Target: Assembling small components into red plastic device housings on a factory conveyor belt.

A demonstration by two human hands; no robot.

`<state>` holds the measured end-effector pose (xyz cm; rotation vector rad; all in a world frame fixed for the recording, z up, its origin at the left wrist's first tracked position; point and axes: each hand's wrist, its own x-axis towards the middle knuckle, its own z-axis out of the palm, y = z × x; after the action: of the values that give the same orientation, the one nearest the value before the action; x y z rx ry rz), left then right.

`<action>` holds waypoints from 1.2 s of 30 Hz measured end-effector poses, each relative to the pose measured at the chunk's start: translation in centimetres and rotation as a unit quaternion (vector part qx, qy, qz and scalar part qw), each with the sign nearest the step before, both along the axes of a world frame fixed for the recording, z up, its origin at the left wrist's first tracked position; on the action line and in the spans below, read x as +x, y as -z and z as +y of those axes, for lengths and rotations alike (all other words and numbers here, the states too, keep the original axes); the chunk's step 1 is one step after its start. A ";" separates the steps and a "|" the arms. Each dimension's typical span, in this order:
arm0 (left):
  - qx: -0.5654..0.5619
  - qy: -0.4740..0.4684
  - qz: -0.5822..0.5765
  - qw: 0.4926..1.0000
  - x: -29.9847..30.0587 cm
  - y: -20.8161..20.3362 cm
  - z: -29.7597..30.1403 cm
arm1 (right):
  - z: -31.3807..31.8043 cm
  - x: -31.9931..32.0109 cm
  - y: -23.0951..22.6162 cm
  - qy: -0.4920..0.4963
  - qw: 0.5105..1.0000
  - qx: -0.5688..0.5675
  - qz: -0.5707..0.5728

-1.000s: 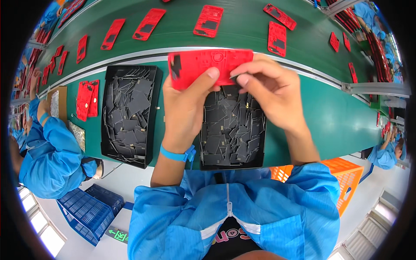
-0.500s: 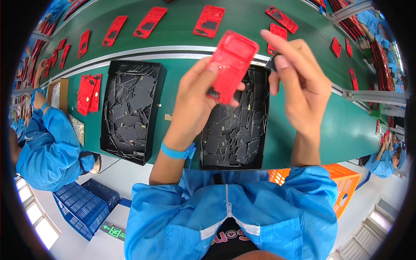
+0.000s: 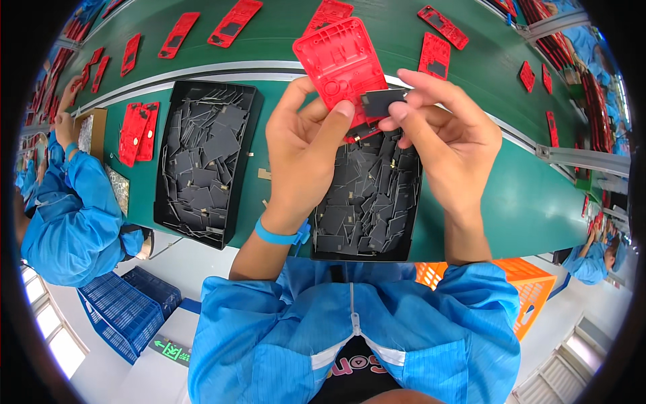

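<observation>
My left hand (image 3: 306, 145) is closed on a red plastic housing (image 3: 342, 60), a hollow shell with moulded ribs and a round recess, held tilted with its inside showing. The thumb presses on its near part. A small dark rectangular panel (image 3: 382, 101) is pinched between the thumb and fingers of my right hand (image 3: 451, 138), at the right edge of the housing; whether they touch I cannot tell. Beneath my hands stands a black tray (image 3: 410, 232) holding many loose dark panels (image 3: 367, 209). Another black tray (image 3: 247, 135) of such panels (image 3: 202, 161) is to its left.
Beyond the pale rail, red housings (image 3: 232, 23) lie spaced along the green belt (image 3: 282, 40). Several more housings (image 3: 138, 133) rest on the table at left. A co-worker in blue (image 3: 74, 222) sits there. An orange crate (image 3: 528, 283) and blue crates (image 3: 124, 313) stand below.
The red housing has tilted, its top swinging left and up. My right hand has brought the dark panel left and down, close against the housing's right side.
</observation>
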<state>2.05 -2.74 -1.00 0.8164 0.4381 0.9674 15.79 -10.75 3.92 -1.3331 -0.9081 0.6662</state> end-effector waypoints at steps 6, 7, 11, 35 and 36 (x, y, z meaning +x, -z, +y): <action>0.024 0.000 0.006 1.000 -0.1 -0.2 -0.4 | -0.1 0.7 0.9 -0.028 1.000 0.006 -0.010; 0.032 -0.002 0.009 0.999 -0.1 0.0 -0.4 | 0.0 0.7 0.9 -0.028 1.000 0.005 -0.010; 0.035 -0.004 0.018 0.999 0.0 0.0 -0.6 | 0.1 0.5 1.0 -0.006 1.000 0.001 -0.003; 0.072 -0.062 -0.004 0.996 0.4 0.2 -0.9 | 0.6 -0.3 2.5 0.058 0.961 0.094 -0.255; 0.071 -0.062 -0.004 0.996 0.3 0.1 -0.8 | 0.6 -0.2 2.4 0.056 0.947 0.124 -0.292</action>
<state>2.40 -3.58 -1.13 0.9219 0.4195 1.1258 15.58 -10.20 1.50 -1.3594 -1.3294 0.0484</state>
